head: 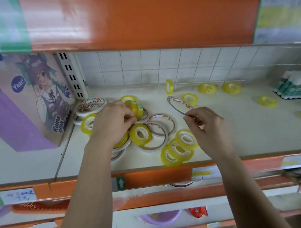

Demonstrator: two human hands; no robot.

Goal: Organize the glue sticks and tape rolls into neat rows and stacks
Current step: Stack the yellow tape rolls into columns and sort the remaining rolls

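Your two forearms are coming up from the bottom edge, over the orange shelf fronts. Your left hand (113, 122) is curling its fingers round a yellow tape roll (134, 107), holding it above the heap of white tape rings (159, 129) on the shelf (239, 138). Your right hand (204, 122) is pinching a thin white ring (179, 104) by its near edge between thumb and fingertips (the ring is tilting up and away from you). Three yellow rolls (179, 147) are leaning on one another in a short row near the front lip. More yellow rolls (207, 88) are lying scattered towards the tiled back wall, and the glue sticks (293, 86) are sitting packed together at the far right.
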